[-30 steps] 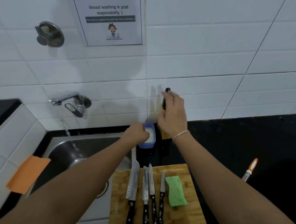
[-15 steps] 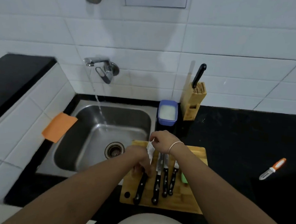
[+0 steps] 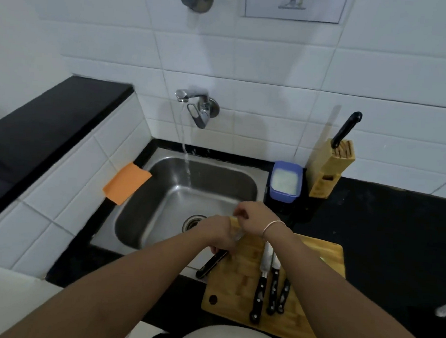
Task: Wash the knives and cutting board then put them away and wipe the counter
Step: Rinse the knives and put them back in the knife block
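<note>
A person stands at a kitchen sink (image 3: 160, 217), arms reaching forward. The left hand (image 3: 218, 234) grips a large black-handled knife (image 3: 211, 264) by the upper part of its handle, at the left edge of a wooden cutting board (image 3: 238, 280). The right hand (image 3: 253, 215), fingers curled, pinches near the same knife's blade, which is blurred. Three more knives (image 3: 270, 285) lie side by side on the board, handles toward the person. The board rests on the black tabletop (image 3: 396, 247) right of the sink. Water runs from the tap (image 3: 194, 103). A wooden knife block (image 3: 330, 168) holding one knife stands against the wall.
</note>
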`<state>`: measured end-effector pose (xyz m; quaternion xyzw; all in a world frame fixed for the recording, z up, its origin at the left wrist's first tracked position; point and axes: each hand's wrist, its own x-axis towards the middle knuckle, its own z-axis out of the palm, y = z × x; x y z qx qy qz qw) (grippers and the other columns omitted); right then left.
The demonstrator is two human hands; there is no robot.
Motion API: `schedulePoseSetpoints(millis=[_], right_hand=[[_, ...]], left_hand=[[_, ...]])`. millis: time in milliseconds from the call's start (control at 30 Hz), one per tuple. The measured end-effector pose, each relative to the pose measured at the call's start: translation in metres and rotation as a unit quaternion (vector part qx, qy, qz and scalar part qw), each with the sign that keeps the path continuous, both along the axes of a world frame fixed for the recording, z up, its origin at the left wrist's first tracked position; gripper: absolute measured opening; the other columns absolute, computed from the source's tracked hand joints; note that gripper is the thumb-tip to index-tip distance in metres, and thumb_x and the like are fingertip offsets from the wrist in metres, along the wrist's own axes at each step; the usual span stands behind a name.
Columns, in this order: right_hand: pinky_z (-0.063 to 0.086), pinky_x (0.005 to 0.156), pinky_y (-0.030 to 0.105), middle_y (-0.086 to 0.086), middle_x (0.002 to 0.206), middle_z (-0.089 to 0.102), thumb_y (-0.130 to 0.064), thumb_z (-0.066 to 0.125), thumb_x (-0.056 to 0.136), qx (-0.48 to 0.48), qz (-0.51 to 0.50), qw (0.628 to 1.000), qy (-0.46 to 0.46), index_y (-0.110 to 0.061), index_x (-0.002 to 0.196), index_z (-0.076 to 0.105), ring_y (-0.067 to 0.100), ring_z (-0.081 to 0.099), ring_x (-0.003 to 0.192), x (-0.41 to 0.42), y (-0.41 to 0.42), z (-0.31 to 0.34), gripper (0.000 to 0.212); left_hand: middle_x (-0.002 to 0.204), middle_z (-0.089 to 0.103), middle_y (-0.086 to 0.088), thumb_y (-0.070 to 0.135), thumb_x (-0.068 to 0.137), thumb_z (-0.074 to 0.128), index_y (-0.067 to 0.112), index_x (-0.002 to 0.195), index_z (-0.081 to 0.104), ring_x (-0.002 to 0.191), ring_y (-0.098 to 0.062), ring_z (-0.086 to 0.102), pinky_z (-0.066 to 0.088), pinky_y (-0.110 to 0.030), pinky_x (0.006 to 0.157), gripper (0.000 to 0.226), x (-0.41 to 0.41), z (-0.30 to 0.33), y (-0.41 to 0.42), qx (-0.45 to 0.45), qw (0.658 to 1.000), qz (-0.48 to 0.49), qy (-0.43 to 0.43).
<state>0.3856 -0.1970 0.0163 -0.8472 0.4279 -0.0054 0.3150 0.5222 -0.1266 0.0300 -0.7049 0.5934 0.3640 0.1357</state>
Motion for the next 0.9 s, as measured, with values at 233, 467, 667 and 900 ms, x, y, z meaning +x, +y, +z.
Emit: schedulePoseSetpoints(millis=[233, 467, 667, 900], right_hand=[[0.053, 0.088, 0.027, -0.004, 0.113, 0.068, 0.001, 0.052, 0.083, 0.063, 0.064, 0.996, -0.015, -0.026, 0.112, 0.073, 0.011, 0.062, 0.099, 0.054, -0.003, 0.023, 0.044], [0.046, 0.099, 0.042, -0.008, 0.102, 0.069, -0.035, 0.070, 0.085, -0.038, 0.122, 0.992, -0.004, -0.033, 0.098, 0.062, 0.020, 0.063, 0.104, 0.113, 0.002, 0.026, 0.016], [0.048, 0.088, 0.039, -0.006, 0.089, 0.073, -0.042, 0.070, 0.089, -0.100, -0.011, 0.990, -0.095, -0.036, 0.093, 0.068, 0.021, 0.066, 0.092, 0.142, -0.007, 0.024, 0.007], [0.052, 0.069, 0.036, -0.005, 0.063, 0.061, -0.035, 0.079, 0.080, 0.096, -0.252, 0.923, -0.275, -0.018, 0.076, 0.071, 0.011, 0.055, 0.063, 0.163, -0.027, 0.007, 0.019]], left_hand=[[0.067, 0.066, -0.003, 0.034, 0.075, 0.083, 0.010, 0.082, 0.071, 0.058, -0.014, 0.062, 0.048, -0.024, 0.053, 0.028, 0.077, 0.018, -0.006, -0.017, 0.969, 0.196, 0.149], [0.068, 0.064, 0.004, 0.033, 0.084, 0.078, 0.017, 0.085, 0.068, 0.055, -0.007, 0.055, 0.039, -0.019, 0.048, 0.019, 0.146, 0.042, -0.013, 0.078, 0.895, 0.357, 0.257], [0.074, 0.069, 0.000, 0.047, 0.085, 0.078, 0.012, 0.091, 0.075, 0.061, -0.008, 0.064, 0.041, -0.014, 0.044, 0.036, 0.186, 0.050, -0.019, 0.088, 0.777, 0.443, 0.438], [0.076, 0.073, -0.002, 0.033, 0.104, 0.046, 0.008, 0.100, 0.073, 0.052, -0.012, 0.059, 0.037, -0.020, 0.044, 0.037, 0.202, 0.052, -0.043, -0.053, 0.743, 0.487, 0.455]])
